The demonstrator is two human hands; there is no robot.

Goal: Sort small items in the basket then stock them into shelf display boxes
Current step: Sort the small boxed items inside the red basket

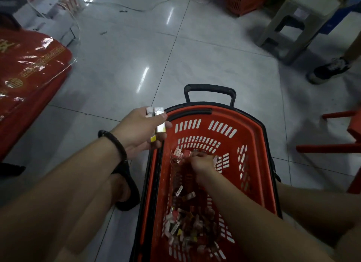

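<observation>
A red plastic shopping basket [252, 144] with a black rim and black handle stands on the tiled floor between my legs. Its bottom is littered with several small boxes [183, 220], red, white and yellow. My left hand [140, 131], a dark bracelet on its wrist, hovers at the basket's left rim and grips a few small white and yellow boxes [158, 121]. My right hand [202, 162] is down inside the basket at its far end, fingers curled among the small boxes there; motion blur hides what it grips.
A red wrapped bundle [29, 76] lies at the left, with white cartons [50, 15] behind it. A pale plastic stool [298, 23] and another person's shoe [330, 69] are at the upper right. A second red basket [248, 0] stands at the top. Red stool legs [332, 148] are at the right.
</observation>
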